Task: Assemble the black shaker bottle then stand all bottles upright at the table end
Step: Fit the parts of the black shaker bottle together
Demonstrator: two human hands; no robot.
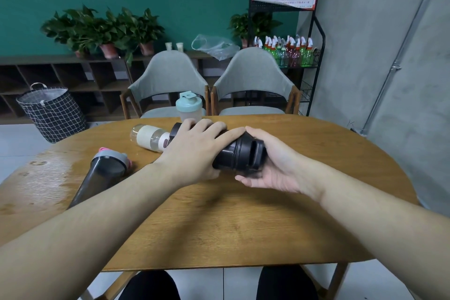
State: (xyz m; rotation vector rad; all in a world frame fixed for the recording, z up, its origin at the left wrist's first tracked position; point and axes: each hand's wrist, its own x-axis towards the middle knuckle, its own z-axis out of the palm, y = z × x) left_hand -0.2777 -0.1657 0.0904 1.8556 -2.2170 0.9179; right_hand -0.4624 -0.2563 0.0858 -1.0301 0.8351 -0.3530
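— Fingers point(220, 129) of the left hand point(194, 151) were wrapped over the body of the black shaker bottle point(231, 153), weren't they?

— Yes, closed around it, holding it on its side just above the surface point(243, 221). The right hand point(275, 163) cupped the lid end point(253, 153), its fingers curled under and around the cap.

— So was the assembly finished?

— I judged it nearly so. The lid sat on the body, but whether it was fully seated I could not tell. Both hands gripped it as if for twisting.

— And the standing-up part?

— Hardly begun. Beyond the left fingers, near the far edge, one mint-lidded bottle point(188, 107) stood upright. Just left of those fingers a cream-banded clear bottle point(151, 139) lay on its side. Farther left and nearer the person, a dark tumbler with a grey and pink lid point(102, 178) lay tipped over.

— Count them for me.

— Four bottles in all: one upright, two lying down, one held. Three remained to be stood at the table end.
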